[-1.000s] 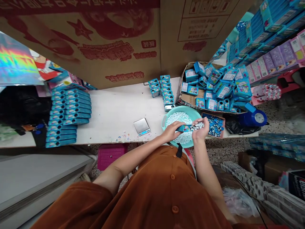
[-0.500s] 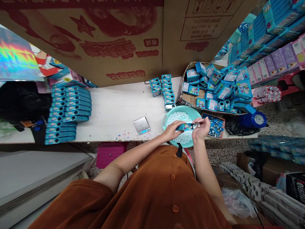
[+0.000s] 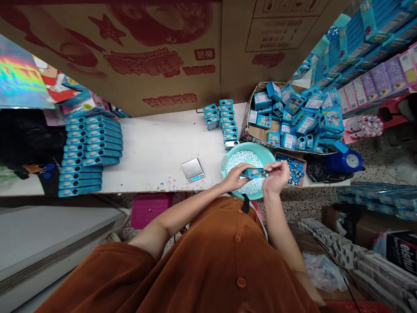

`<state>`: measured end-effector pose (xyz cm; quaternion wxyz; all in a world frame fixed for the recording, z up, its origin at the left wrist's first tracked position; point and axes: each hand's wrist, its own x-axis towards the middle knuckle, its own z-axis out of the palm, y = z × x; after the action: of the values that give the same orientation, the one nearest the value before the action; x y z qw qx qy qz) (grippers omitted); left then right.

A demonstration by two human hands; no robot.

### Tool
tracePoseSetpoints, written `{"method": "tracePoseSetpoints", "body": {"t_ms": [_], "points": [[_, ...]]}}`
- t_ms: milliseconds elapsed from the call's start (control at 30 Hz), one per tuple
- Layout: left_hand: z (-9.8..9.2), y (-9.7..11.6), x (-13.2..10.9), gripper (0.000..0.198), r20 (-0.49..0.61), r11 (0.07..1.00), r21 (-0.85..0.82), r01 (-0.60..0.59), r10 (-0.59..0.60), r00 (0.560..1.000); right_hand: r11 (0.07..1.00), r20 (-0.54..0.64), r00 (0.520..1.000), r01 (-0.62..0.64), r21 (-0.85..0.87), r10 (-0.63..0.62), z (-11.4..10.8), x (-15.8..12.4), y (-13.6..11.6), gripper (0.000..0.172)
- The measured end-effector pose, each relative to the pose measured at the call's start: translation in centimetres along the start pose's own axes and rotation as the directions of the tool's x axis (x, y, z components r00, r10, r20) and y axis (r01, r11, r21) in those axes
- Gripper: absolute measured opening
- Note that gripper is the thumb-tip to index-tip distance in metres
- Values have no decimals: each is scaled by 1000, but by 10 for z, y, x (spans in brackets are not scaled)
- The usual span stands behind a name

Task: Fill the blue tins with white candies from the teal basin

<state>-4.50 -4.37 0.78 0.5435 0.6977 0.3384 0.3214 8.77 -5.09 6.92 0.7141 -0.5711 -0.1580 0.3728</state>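
My left hand (image 3: 237, 177) grips a small blue printed box (image 3: 253, 173), holding it on its side above a mint-green basin (image 3: 273, 153). The box's dark round opening points right, with a few white pieces at its mouth. Against that end, my right hand (image 3: 276, 178) is cupped with its fingers curled in; the pieces inside it are mostly hidden. Many small white candy-like pellets (image 3: 241, 160) lie in the basin below both hands. Beside my right hand stands a shallow carton (image 3: 304, 174) of shiny blue and silver round pieces.
A small digital scale (image 3: 193, 169) lies left of the basin on the white table (image 3: 156, 152). Blue boxes are stacked at left (image 3: 91, 152) and stand in short rows (image 3: 228, 124) behind. An open carton (image 3: 256, 135) overflows with more. A large cardboard box (image 3: 182, 87) blocks the back.
My right hand has tilted and curled further over the box's opening. Fewer white pieces show in its palm. My left hand still holds the box in nearly the same place.
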Motion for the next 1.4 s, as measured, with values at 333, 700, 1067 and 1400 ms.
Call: {"method": "tracePoseSetpoints", "body": {"t_ms": [333, 700, 1067, 1400], "points": [[16, -20, -13, 36, -106, 980, -45, 196, -199, 974, 987, -40, 989, -140, 83, 143, -38, 22, 41, 39], [-14, -26, -43, 36, -247, 962, -53, 268, -273, 930, 504, 281, 906, 90, -859, 317, -111, 65, 190, 38], [-18, -22, -37, 37, -307, 953, -22, 301, -293, 906, 289, 476, 718, 378, -879, 508, -105, 15, 198, 37], [-16, -19, -36, 39, -251, 953, 57, 297, -275, 928, 617, 214, 719, -359, -700, 662, -96, 23, 161, 39]]}}
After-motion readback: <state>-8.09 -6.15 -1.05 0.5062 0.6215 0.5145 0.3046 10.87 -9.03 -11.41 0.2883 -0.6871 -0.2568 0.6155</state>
